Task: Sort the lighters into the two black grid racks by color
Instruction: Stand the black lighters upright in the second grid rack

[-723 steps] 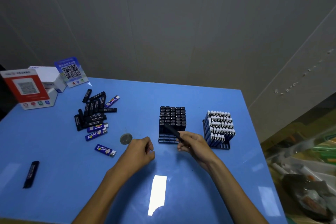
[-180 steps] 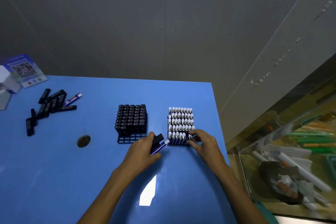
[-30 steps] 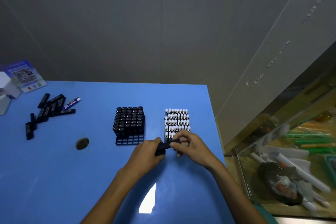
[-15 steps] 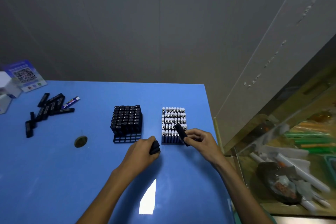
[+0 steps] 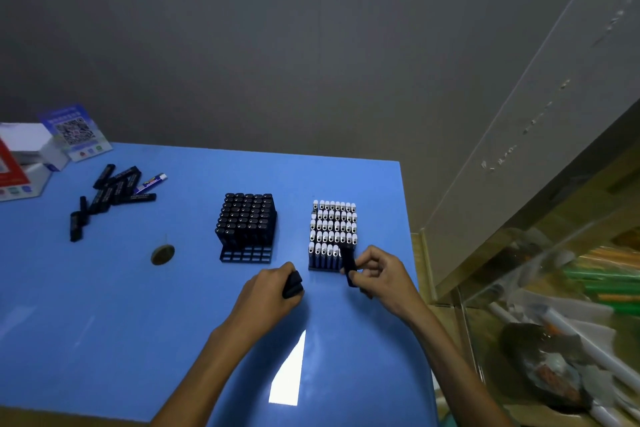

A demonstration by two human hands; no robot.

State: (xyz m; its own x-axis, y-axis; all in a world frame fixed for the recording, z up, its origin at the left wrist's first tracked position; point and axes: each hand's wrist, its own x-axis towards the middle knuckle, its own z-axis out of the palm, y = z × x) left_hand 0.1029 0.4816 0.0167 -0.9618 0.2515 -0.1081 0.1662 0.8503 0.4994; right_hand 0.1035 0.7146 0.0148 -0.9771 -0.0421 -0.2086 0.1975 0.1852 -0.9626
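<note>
On the smooth blue table (image 5: pixel 104 305), the right hand (image 5: pixel 381 274) pinches a matte black lighter (image 5: pixel 348 262) upright at the front of the blue-lighter rack (image 5: pixel 332 236), which is packed with white caps. The left hand (image 5: pixel 273 291) curls round more black lighters (image 5: pixel 292 284). The black-lighter rack (image 5: pixel 247 229) shows its empty front grid cells. Half a second earlier, the right hand's lighter leaned further left.
</note>
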